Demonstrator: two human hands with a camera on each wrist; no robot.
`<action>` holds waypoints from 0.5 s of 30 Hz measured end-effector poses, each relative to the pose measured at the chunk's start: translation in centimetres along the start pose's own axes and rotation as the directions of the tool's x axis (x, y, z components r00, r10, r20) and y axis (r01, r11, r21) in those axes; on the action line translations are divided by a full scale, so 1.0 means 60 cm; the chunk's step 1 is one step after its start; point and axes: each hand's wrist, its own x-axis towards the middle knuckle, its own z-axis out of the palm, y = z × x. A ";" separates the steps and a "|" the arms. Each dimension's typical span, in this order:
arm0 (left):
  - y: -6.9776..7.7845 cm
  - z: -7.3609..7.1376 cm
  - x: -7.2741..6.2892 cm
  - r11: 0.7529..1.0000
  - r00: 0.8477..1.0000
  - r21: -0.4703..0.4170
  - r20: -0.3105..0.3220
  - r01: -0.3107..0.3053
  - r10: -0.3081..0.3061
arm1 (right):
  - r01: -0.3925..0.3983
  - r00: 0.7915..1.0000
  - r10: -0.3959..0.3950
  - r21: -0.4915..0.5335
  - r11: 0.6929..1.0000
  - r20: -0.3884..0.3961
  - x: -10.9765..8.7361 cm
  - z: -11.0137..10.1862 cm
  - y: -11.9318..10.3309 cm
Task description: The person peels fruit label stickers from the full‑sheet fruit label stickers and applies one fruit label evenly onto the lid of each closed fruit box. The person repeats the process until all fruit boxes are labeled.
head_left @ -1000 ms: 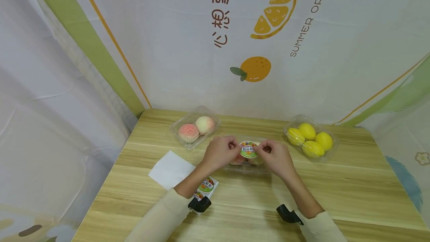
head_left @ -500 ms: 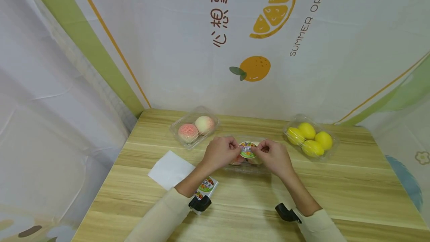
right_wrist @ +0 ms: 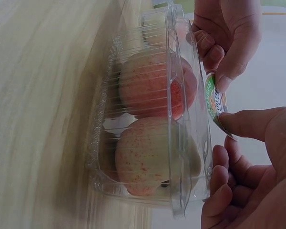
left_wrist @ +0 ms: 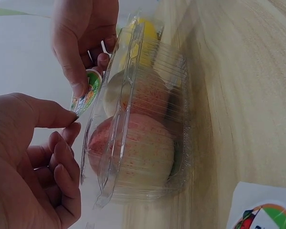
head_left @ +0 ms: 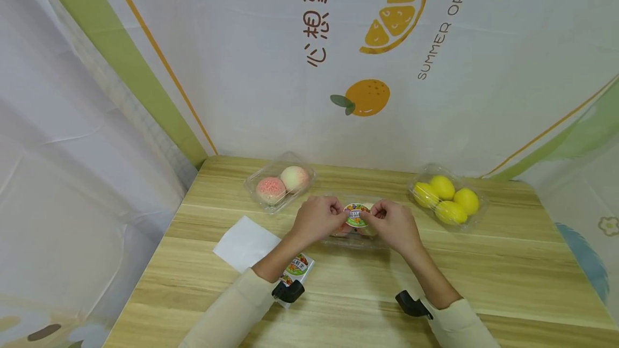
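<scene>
A round, colourful fruit sticker [head_left: 358, 215] is stretched between my two hands, over the clear lid of a plastic fruit box [head_left: 355, 243]. My left hand [head_left: 315, 220] pinches the sticker's left edge between thumb and forefinger. At the opposite edge, my right hand [head_left: 400, 228] pinches it, the thumb lying over part of the print. Two pink-and-cream peaches, one of them a blushed peach [left_wrist: 133, 155], sit inside the closed box. From the right wrist view, the sticker [right_wrist: 213, 102] stands tilted close beside the lid, with a narrow gap showing.
At the back left is another clear box [head_left: 272, 209] with two peaches. A clear box [head_left: 476, 222] of yellow lemons stands at the back right. A white backing sheet [head_left: 244, 243] and a stack of printed stickers [head_left: 297, 266] lie by my left forearm on the wooden table [head_left: 358, 305].
My right thumb has shifted slightly left over the sticker, covering more of its print. The left hand, the boxes and the sheets stay where they were.
</scene>
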 end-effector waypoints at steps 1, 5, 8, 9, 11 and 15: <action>0.000 0.000 0.000 1.000 1.000 -0.001 0.002 0.002 -0.002 | 0.000 1.000 0.000 -0.001 1.000 0.001 0.000 0.000 0.000; 0.000 0.000 0.000 1.000 1.000 -0.007 0.007 0.012 -0.012 | -0.002 1.000 0.002 -0.007 1.000 0.003 -0.001 0.000 -0.001; -0.001 0.000 0.000 1.000 1.000 -0.006 0.010 0.017 -0.017 | -0.003 1.000 0.003 -0.014 1.000 0.003 -0.001 0.000 -0.001; -0.001 0.000 0.000 1.000 1.000 -0.004 0.010 0.017 -0.016 | -0.003 1.000 0.003 -0.016 1.000 0.002 -0.001 0.000 -0.001; -0.001 0.001 0.001 1.000 1.000 -0.002 0.009 0.015 -0.015 | -0.001 1.000 0.001 -0.023 1.000 0.000 0.000 0.001 -0.001; -0.002 0.002 0.001 1.000 1.000 0.014 0.003 0.006 -0.006 | 0.011 1.000 -0.011 -0.035 0.999 -0.008 -0.001 0.002 -0.002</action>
